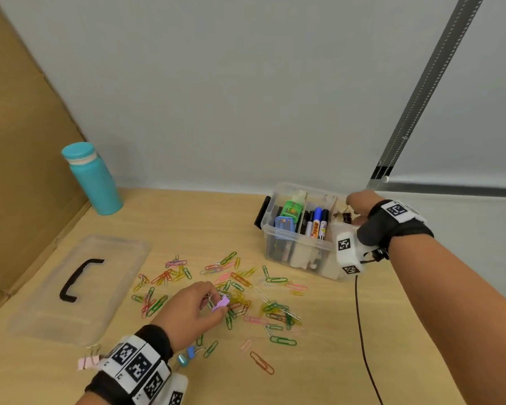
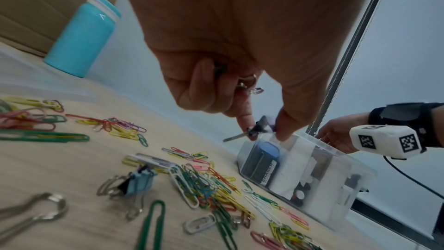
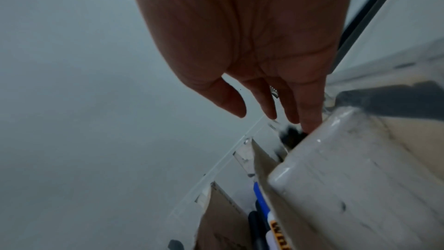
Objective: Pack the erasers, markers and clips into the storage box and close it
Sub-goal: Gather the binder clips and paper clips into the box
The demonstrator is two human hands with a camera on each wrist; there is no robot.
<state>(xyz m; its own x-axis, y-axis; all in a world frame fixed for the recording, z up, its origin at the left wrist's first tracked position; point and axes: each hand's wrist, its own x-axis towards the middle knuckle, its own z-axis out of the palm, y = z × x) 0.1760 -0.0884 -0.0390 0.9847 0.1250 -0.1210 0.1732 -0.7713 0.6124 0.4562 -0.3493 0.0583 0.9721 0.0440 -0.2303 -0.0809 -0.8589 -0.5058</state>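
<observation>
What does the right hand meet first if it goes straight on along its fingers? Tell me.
Probably the black binder clip in the storage box's right end compartment: the right hand's straight fingers point down into it, just above. Depth is unclear.

head: bright, even, soft shadows on pale wooden table [image 1: 319,346], straight edges bow near frame borders | left wrist: bright, nearest coloured wire paper clips [image 2: 153,225] blurred, strong wide-angle stretch | right wrist: dim, grey, clear plastic storage box [image 3: 360,178] smeared, out of focus
</observation>
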